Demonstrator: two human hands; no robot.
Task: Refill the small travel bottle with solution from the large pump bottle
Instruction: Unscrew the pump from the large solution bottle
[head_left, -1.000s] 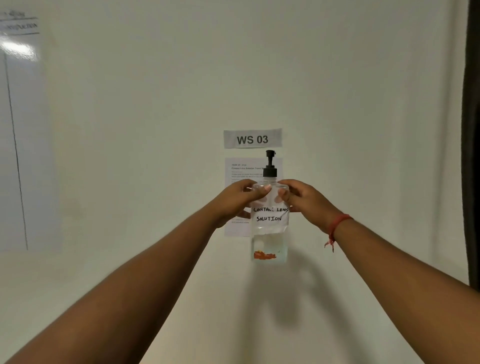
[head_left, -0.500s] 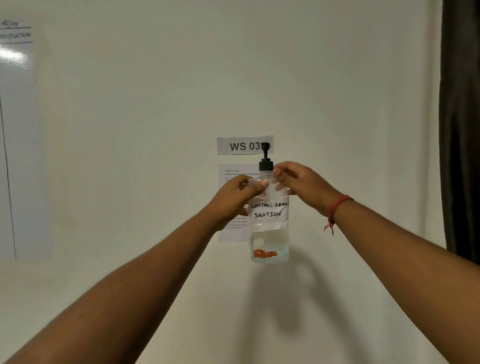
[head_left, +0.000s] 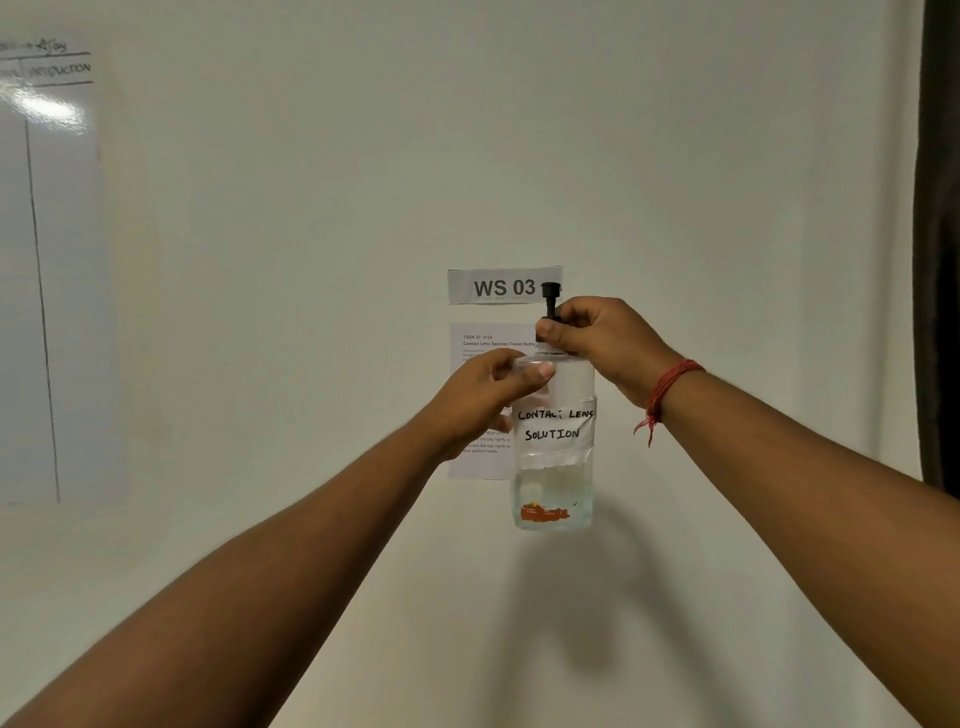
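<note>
The large clear pump bottle (head_left: 554, 441) is held up in front of the wall. It carries a white label reading "CONTACT LENS SOLUTION" and holds a little liquid at the bottom. My left hand (head_left: 488, 395) grips its shoulder from the left. My right hand (head_left: 597, 340) grips the black pump collar at the neck, and the black pump head (head_left: 550, 296) sticks up above my fingers. The small travel bottle is not in view.
On the wall behind hang a "WS 03" sign (head_left: 504, 286) and a printed task sheet (head_left: 480, 400), partly hidden by my left hand and the bottle. A whiteboard (head_left: 47, 270) is at the far left. A dark curtain (head_left: 940, 260) runs down the right edge.
My right hand has climbed from the bottle's shoulder to the black pump collar and now grips it. The left hand keeps its hold on the bottle.
</note>
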